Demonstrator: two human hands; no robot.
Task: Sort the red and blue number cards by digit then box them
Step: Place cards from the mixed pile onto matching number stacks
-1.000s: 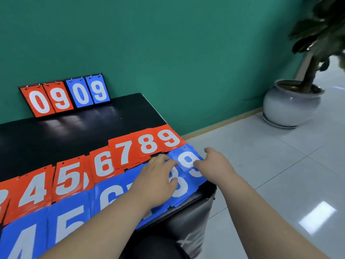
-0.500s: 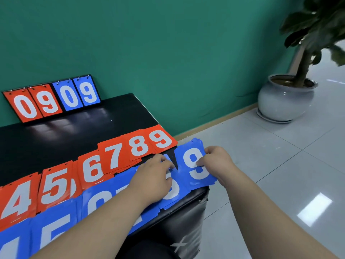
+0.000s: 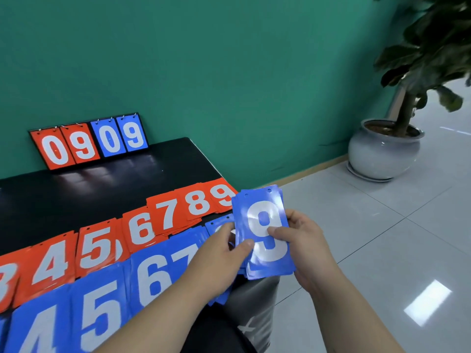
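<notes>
A stack of blue 9 cards point(image 3: 265, 215) is lifted off the table's right end, tilted toward me. My right hand point(image 3: 303, 248) grips its right edge with the thumb across the digit. My left hand point(image 3: 224, 256) pinches the stack's left edge. On the black table point(image 3: 102, 189) a row of red card piles point(image 3: 175, 215) shows digits 3 to 9. In front of it lies a row of blue card piles point(image 3: 107, 312) showing 4, 5, 6 and 7. The blue 8 pile point(image 3: 216, 225) is mostly hidden behind my left hand.
A flip scoreboard point(image 3: 89, 143) reading 09 in red and 09 in blue leans on the green wall at the table's back. A potted plant point(image 3: 384, 149) stands on the tiled floor to the right. My dark-clad knee point(image 3: 252, 304) sits under the table's right end.
The blue 9 stack has been picked up from the table's right end. My right hand raised it, and my left hand left the blue 8 pile and took the stack's left edge.
</notes>
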